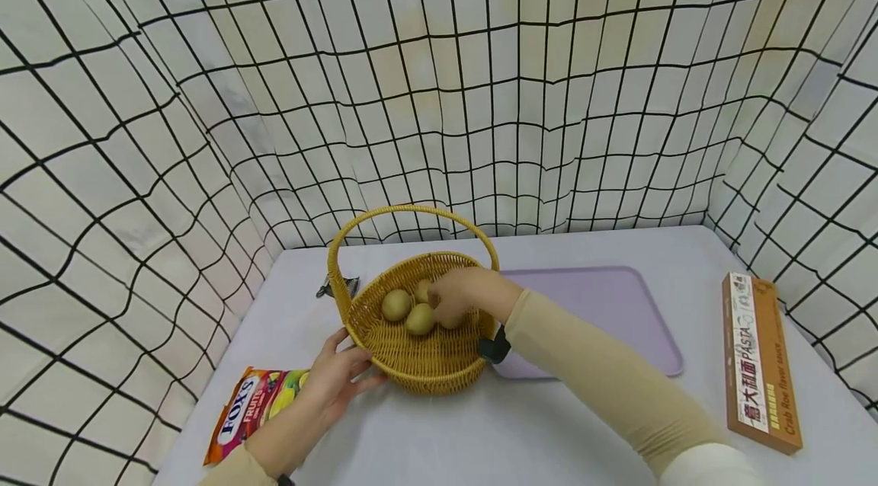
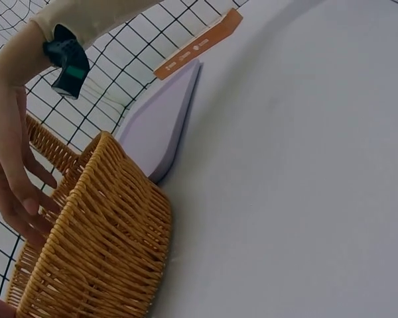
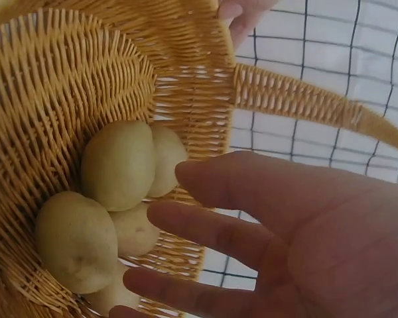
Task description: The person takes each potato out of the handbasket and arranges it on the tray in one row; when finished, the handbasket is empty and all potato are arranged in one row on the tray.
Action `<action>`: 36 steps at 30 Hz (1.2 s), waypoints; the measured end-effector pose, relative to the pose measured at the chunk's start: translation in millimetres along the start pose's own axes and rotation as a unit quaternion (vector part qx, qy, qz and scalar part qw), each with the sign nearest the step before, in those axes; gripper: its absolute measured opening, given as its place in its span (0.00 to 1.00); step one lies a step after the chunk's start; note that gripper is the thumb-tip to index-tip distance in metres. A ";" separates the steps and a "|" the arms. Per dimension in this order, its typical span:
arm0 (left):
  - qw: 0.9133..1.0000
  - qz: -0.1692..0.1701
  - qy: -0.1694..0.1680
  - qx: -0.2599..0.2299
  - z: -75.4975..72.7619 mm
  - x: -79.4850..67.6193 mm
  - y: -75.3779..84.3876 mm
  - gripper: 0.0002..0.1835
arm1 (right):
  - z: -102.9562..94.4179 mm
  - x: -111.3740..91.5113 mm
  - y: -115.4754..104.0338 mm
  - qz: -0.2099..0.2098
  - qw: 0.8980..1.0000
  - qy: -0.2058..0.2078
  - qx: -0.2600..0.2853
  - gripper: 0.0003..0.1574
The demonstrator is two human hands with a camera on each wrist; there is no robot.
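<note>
A yellow-brown wicker basket with a tall hoop handle stands on the table, holding several potatoes. Inside it, my right hand reaches down over the potatoes. The right wrist view shows that hand's fingers spread and fairly straight beside the potatoes, with nothing gripped. At the basket's left side, my left hand rests its fingers against the outer wall near the handle's base. Only a sliver of the left hand shows in the left wrist view, at the lower left corner.
Behind my right forearm lies a pale purple tray. An orange pasta box is at the right table edge. A FOX'S candy bag lies by my left wrist, and a small dark patterned item sits behind the basket. Black netting surrounds the table.
</note>
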State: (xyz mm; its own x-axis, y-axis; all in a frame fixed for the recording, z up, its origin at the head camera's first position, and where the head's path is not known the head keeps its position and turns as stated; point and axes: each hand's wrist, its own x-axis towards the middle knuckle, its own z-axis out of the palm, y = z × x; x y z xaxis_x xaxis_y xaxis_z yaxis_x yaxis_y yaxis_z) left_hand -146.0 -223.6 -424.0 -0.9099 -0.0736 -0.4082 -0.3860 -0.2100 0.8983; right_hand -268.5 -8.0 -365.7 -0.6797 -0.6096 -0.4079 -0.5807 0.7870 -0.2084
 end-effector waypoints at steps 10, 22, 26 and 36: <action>1.000 0.002 0.009 -0.008 2.2 0.0 -0.3 0.47 | -1.2 23.2 5.0 0.022 0.999 -0.034 0.017 0.20; 1.000 0.006 0.014 -0.007 1.2 -2.1 0.4 0.47 | 6.0 33.6 5.7 0.076 0.996 -0.039 0.000 0.12; 1.000 0.007 0.012 -0.011 -1.0 -2.0 -0.3 0.48 | 6.4 31.7 0.8 0.069 0.997 -0.031 -0.022 0.14; 1.000 0.010 0.009 -0.016 -2.4 -2.3 -3.0 0.47 | 16.0 25.5 1.3 0.054 0.998 -0.016 -0.011 0.11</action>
State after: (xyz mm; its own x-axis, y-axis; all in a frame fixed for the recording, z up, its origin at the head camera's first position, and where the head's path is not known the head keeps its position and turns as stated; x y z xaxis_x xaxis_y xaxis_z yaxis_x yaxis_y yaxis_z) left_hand -142.4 -225.1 -426.1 -0.9143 -0.0950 -0.3938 -0.3631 -0.2391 0.9006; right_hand -279.4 -21.1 -390.6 -0.7239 -0.5183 -0.4554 -0.5149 0.8452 -0.1435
